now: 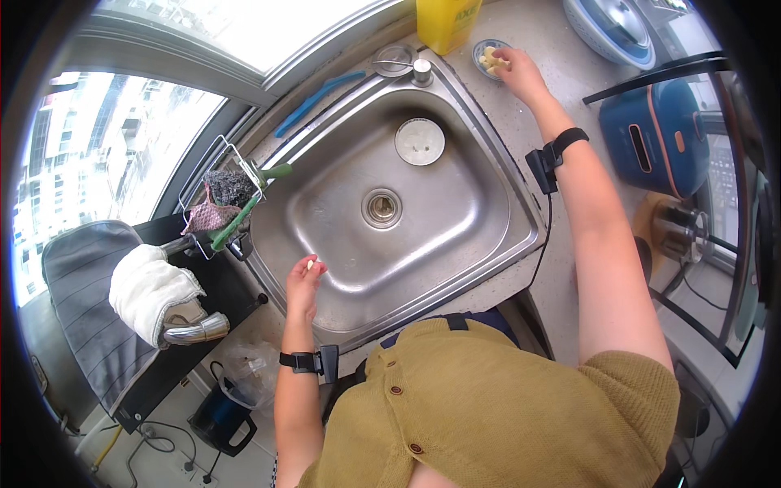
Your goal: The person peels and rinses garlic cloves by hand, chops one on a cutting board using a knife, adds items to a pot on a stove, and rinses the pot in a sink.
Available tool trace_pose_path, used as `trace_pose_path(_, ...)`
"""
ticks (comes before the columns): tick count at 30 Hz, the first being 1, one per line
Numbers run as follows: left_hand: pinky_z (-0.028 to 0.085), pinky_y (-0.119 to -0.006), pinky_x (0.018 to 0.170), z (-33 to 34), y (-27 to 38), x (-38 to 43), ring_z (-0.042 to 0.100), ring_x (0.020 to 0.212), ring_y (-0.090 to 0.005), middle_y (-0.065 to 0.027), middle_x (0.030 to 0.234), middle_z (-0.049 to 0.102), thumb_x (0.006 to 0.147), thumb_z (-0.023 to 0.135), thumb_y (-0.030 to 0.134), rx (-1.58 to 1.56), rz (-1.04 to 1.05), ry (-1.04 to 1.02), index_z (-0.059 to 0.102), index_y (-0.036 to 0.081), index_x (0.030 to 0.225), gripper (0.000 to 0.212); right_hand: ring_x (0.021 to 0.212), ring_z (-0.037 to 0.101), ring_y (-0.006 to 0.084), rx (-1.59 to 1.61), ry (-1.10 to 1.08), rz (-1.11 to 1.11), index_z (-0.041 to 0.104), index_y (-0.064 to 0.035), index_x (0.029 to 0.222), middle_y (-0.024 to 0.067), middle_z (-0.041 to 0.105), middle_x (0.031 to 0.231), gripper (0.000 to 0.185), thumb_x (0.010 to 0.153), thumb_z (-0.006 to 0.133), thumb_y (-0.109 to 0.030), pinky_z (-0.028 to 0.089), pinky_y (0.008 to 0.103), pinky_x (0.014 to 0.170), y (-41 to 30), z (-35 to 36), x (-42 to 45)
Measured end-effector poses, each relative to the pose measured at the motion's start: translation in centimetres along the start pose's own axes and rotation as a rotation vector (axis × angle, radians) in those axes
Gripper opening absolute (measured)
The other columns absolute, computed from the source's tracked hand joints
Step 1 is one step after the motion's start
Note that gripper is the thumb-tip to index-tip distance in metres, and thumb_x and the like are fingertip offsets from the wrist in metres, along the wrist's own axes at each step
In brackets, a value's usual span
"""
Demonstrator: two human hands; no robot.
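Observation:
My left hand [302, 283] is over the near-left corner of the stainless steel sink [439, 280], pinching a small pale piece [310, 264] that looks like a garlic clove. Beyond the sink's far right corner, my right hand [522, 74] reaches to a small patterned bowl [476, 56] on the counter. Peeled garlic cloves [490, 58] lie in that bowl, with my right fingertips at them; whether they grip one is hidden. Inside the sink, near its far corner, sits a round white dish [420, 141] with a few small bits in it.
A yellow jug [447, 24] and a blue strip-shaped tool [317, 100] border the sink's far side. On the left are a wire rack [227, 146] with scrubbers and a cloth-wrapped faucet [195, 330]. A blue appliance [653, 140] stands right; a blue-rimmed basin [610, 36] is behind it.

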State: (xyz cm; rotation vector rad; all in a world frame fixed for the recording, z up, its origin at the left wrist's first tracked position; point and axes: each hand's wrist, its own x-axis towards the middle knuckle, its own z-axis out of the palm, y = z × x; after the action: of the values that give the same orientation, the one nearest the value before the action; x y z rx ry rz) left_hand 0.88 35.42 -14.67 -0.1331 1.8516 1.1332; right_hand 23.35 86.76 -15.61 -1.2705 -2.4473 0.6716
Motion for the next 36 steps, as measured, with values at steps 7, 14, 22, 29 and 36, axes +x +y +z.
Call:
trace_pose_path(7,0.041,-0.020,0.067,4.3,0.1,-0.2,0.058,0.079,-0.0111,-0.0037,0.087,0.060,0.084,0.057,0.008,0.051,0.032,-0.150,0.052,0.001,0.109,0.027,0.094,0.053,0.0321,-0.140,-0.181,-0.178,0.057,-0.0130,0.101,0.0142,0.054,0.102,0.034,0.067,0.061,-0.011,0.045,0.0372,0.081,-0.2,-0.9,2.2)
trace_pose_path(14,0.042,-0.021,0.070,5.5,0.8,0.0,0.058,0.079,-0.0113,-0.0035,0.087,0.060,0.083,0.058,0.009,0.044,0.041,-0.176,0.053,0.001,0.108,0.026,0.091,0.053,0.0321,-0.227,-0.285,-0.034,0.056,-0.0111,0.094,0.0131,0.052,0.098,0.030,0.065,0.062,-0.014,0.045,0.0367,0.078,-0.7,-0.6,2.9)
trace_pose_path(22,0.044,-0.023,0.071,5.9,0.7,-0.3,0.058,0.077,-0.0115,-0.0023,0.087,0.059,0.083,0.058,0.010,0.039,0.044,-0.187,0.054,0.002,0.107,0.026,0.087,0.055,0.0312,-0.186,-0.226,-0.080,0.059,-0.0105,0.088,0.0134,0.053,0.095,0.024,0.066,0.065,-0.016,0.046,0.0375,0.076,-0.3,-0.9,2.4)
trace_pose_path(29,0.045,-0.023,0.072,6.0,0.7,-0.3,0.058,0.077,-0.0125,-0.0033,0.087,0.059,0.083,0.059,0.009,0.016,0.041,-0.202,0.053,0.001,0.108,0.026,0.087,0.056,0.0311,-0.289,-0.219,-0.096,0.061,-0.0059,0.085,0.0148,0.053,0.095,0.019,0.069,0.064,-0.014,0.046,0.0371,0.076,0.1,-0.9,2.2)
trace_pose_path(36,0.046,-0.024,0.071,6.4,0.7,-0.3,0.058,0.077,-0.0127,-0.0039,0.088,0.058,0.083,0.057,0.008,0.011,0.042,-0.221,0.052,0.002,0.107,0.025,0.086,0.056,0.0318,-0.230,-0.179,-0.149,0.060,-0.0035,0.085,0.0154,0.056,0.093,0.018,0.069,0.064,-0.012,0.047,0.0368,0.076,0.2,-0.7,1.6)
